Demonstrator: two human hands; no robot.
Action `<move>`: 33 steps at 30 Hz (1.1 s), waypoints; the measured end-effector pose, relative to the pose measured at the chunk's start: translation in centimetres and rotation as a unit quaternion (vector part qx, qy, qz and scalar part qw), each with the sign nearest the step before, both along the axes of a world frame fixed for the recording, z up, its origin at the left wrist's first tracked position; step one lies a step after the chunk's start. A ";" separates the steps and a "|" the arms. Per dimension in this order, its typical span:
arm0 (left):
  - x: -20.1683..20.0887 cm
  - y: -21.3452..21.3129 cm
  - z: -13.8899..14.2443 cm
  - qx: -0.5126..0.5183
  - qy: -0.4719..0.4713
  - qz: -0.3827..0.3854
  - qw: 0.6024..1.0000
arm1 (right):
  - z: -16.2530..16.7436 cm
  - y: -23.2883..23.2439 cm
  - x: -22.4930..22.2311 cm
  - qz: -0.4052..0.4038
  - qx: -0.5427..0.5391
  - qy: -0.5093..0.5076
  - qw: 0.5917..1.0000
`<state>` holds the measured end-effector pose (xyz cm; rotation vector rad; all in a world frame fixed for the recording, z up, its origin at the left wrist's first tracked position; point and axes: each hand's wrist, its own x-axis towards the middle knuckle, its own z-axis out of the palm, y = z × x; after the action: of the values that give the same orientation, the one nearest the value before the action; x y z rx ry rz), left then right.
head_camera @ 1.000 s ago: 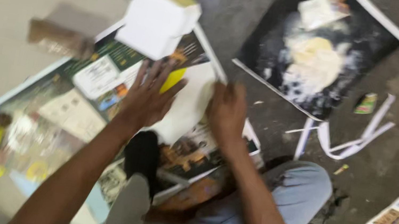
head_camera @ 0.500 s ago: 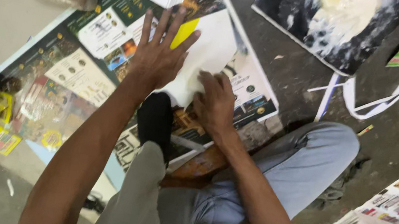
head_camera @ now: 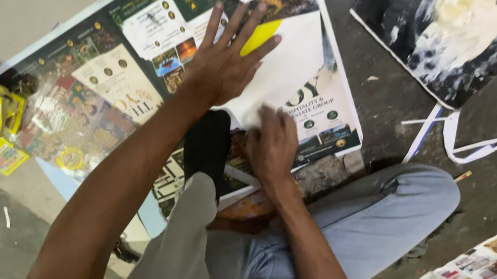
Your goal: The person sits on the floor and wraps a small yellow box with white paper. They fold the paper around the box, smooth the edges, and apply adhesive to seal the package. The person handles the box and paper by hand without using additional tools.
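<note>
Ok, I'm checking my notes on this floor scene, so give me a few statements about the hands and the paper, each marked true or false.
1. The left hand lies flat, fingers spread, on the white sheet. True.
2. The right hand holds scissors. False: it presses the sheet's near edge, no tool visible.
3. A yellow piece shows by the left fingers. True.
4. The sheet lies on bare concrete. False: it lies on a printed poster.

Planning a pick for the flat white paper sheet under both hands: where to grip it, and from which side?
Probably the bare far-right edge of the flat white paper sheet. It lies flat on the large printed poster, with the left hand pressing its left part and the right hand its near corner, so pinch from the right.
</note>
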<state>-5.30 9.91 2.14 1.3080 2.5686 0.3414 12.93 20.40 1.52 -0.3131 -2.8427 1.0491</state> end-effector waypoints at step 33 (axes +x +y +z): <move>-0.4 1.3 -2.7 -0.206 -0.127 0.003 0.970 | -2.6 6.7 -3.9 -0.033 0.027 -0.002 0.999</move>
<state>-5.70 11.21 -0.53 1.0309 2.2692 -0.0266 9.06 27.13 -1.06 -0.4019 -2.8370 0.9595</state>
